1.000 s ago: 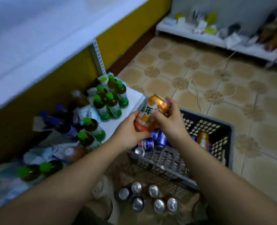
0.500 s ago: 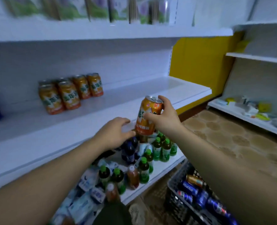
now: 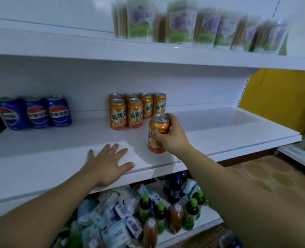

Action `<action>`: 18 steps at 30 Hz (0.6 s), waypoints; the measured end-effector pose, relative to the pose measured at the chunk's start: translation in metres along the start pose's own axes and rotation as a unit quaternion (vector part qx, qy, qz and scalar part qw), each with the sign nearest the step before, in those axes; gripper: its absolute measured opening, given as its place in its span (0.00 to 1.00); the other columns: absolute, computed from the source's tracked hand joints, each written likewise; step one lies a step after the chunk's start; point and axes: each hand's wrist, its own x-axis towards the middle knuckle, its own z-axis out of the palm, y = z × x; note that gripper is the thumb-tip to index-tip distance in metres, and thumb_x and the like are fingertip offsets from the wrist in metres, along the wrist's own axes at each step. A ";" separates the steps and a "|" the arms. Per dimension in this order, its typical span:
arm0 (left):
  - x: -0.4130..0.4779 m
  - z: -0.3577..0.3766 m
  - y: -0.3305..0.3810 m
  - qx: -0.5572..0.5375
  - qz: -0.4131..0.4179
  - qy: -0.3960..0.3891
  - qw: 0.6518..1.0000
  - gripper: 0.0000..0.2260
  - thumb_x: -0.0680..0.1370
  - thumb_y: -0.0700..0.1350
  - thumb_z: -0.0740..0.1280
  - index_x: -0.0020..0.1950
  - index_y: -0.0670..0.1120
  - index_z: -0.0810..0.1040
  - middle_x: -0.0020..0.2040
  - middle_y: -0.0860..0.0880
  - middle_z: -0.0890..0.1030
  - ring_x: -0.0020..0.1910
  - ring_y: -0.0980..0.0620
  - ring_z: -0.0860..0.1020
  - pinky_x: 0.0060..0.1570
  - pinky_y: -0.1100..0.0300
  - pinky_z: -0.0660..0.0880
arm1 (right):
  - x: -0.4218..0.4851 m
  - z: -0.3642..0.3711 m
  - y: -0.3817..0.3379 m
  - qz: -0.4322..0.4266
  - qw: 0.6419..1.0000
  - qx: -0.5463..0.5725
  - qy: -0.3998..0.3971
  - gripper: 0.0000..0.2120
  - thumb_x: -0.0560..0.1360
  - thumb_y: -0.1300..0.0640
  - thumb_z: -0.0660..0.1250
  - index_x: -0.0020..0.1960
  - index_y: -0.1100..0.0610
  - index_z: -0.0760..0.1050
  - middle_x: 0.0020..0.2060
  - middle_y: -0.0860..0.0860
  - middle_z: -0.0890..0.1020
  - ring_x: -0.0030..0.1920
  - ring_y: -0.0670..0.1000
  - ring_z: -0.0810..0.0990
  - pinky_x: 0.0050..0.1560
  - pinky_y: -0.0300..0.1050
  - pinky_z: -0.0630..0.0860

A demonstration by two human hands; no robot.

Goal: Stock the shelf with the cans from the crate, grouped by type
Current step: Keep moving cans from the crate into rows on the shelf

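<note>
Six orange cans (image 3: 134, 113) stand grouped mid-frame on the shelf (image 3: 219, 133); the right hand (image 3: 173, 136) grips a seventh can (image 3: 157, 135) upright just lower right of them — its likely slot lies up-left, beside the front pair. Lower left, the left hand (image 3: 108, 163) rests flat, fingers spread.

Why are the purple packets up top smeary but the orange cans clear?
Head view: the purple packets are smeared sideways by motion blur; the orange cans mid-frame are sharp enough to read; the shelf edge bows from the wide lens.
</note>
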 end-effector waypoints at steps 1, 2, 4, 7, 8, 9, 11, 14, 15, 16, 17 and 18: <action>0.001 0.001 -0.002 0.000 -0.001 0.001 1.000 0.34 0.73 0.73 0.43 0.77 0.62 0.44 0.79 0.55 0.41 0.77 0.53 0.41 0.73 0.39 0.40 | 0.009 0.003 0.001 -0.003 1.000 -0.003 -0.004 0.34 0.72 0.58 0.73 0.73 0.50 0.60 0.57 0.48 0.72 0.57 0.51 0.75 0.57 0.46 0.74; 0.002 0.002 -0.003 0.001 -0.002 0.000 1.000 0.35 0.72 0.74 0.42 0.77 0.62 0.43 0.79 0.55 0.41 0.77 0.53 0.41 0.73 0.39 0.40 | 0.018 0.005 0.003 -0.003 1.000 -0.014 -0.007 0.35 0.71 0.58 0.73 0.73 0.50 0.61 0.59 0.49 0.71 0.57 0.51 0.74 0.58 0.48 0.74; 0.002 0.003 -0.004 -0.001 -0.001 -0.002 1.000 0.43 0.64 0.77 0.36 0.76 0.62 0.43 0.78 0.56 0.40 0.77 0.53 0.40 0.73 0.40 0.39 | 0.038 0.008 0.006 0.003 0.999 -0.052 -0.008 0.35 0.71 0.55 0.74 0.73 0.49 0.61 0.60 0.51 0.67 0.56 0.52 0.73 0.61 0.50 0.74; 0.001 0.004 -0.003 -0.004 0.004 0.005 1.000 0.50 0.55 0.78 0.30 0.76 0.62 0.41 0.78 0.56 0.39 0.77 0.54 0.39 0.73 0.40 0.39 | 0.064 0.010 0.012 -0.016 0.997 -0.072 -0.009 0.35 0.70 0.55 0.74 0.73 0.50 0.62 0.59 0.51 0.72 0.58 0.54 0.75 0.61 0.50 0.74; 0.001 0.005 -0.003 -0.005 0.005 0.006 1.000 0.50 0.55 0.78 0.30 0.76 0.62 0.40 0.78 0.56 0.39 0.77 0.54 0.39 0.73 0.40 0.39 | 0.072 0.011 0.013 -0.016 0.997 -0.081 -0.009 0.33 0.71 0.56 0.73 0.72 0.51 0.62 0.59 0.51 0.74 0.59 0.55 0.76 0.60 0.50 0.74; 0.001 0.005 -0.003 -0.006 0.005 0.006 1.000 0.50 0.55 0.78 0.29 0.76 0.62 0.40 0.78 0.56 0.39 0.77 0.54 0.39 0.73 0.40 0.39 | 0.079 0.013 0.014 -0.015 0.996 -0.090 -0.009 0.32 0.72 0.56 0.71 0.73 0.51 0.62 0.60 0.52 0.76 0.59 0.54 0.76 0.60 0.50 0.74; 0.000 0.005 -0.003 -0.003 0.005 0.006 1.000 0.49 0.56 0.78 0.30 0.76 0.62 0.39 0.78 0.56 0.38 0.76 0.54 0.37 0.73 0.40 0.38 | 0.093 0.017 0.016 -0.007 0.994 -0.106 -0.006 0.32 0.72 0.54 0.71 0.72 0.50 0.62 0.62 0.52 0.75 0.60 0.54 0.75 0.61 0.52 0.74; 0.000 0.004 -0.002 -0.002 0.005 0.008 1.000 0.47 0.58 0.77 0.31 0.76 0.62 0.39 0.78 0.57 0.37 0.76 0.55 0.37 0.73 0.41 0.38 | 0.112 0.025 0.020 0.002 0.990 -0.144 0.006 0.34 0.71 0.52 0.71 0.73 0.50 0.62 0.63 0.55 0.74 0.61 0.57 0.75 0.61 0.53 0.75; 0.000 0.004 -0.001 -0.002 0.006 0.008 1.000 0.47 0.57 0.77 0.31 0.76 0.62 0.39 0.78 0.57 0.37 0.76 0.55 0.37 0.73 0.41 0.38 | 0.117 0.028 0.022 -0.001 0.989 -0.151 0.009 0.33 0.72 0.52 0.70 0.73 0.51 0.62 0.63 0.55 0.74 0.62 0.57 0.75 0.61 0.52 0.75; 0.000 0.004 -0.002 -0.002 0.006 0.008 1.000 0.47 0.57 0.77 0.31 0.76 0.62 0.39 0.78 0.57 0.37 0.76 0.55 0.36 0.73 0.41 0.38 | 0.121 0.030 0.022 -0.001 0.988 -0.157 0.012 0.31 0.73 0.53 0.70 0.72 0.52 0.63 0.63 0.55 0.75 0.62 0.57 0.75 0.60 0.50 0.74; 0.001 0.004 -0.002 -0.001 0.005 0.007 1.000 0.47 0.57 0.77 0.31 0.76 0.62 0.39 0.78 0.57 0.37 0.76 0.55 0.36 0.73 0.41 0.38 | 0.125 0.032 0.024 -0.004 0.987 -0.160 0.019 0.29 0.74 0.54 0.69 0.72 0.53 0.64 0.63 0.54 0.76 0.62 0.56 0.75 0.60 0.49 0.73; 0.001 0.005 -0.002 -0.001 0.005 0.008 1.000 0.47 0.58 0.77 0.31 0.76 0.62 0.39 0.78 0.57 0.37 0.76 0.55 0.36 0.73 0.41 0.38 | 0.128 0.035 0.025 -0.001 0.986 -0.163 0.025 0.27 0.74 0.54 0.67 0.71 0.53 0.64 0.63 0.54 0.76 0.62 0.56 0.75 0.59 0.49 0.72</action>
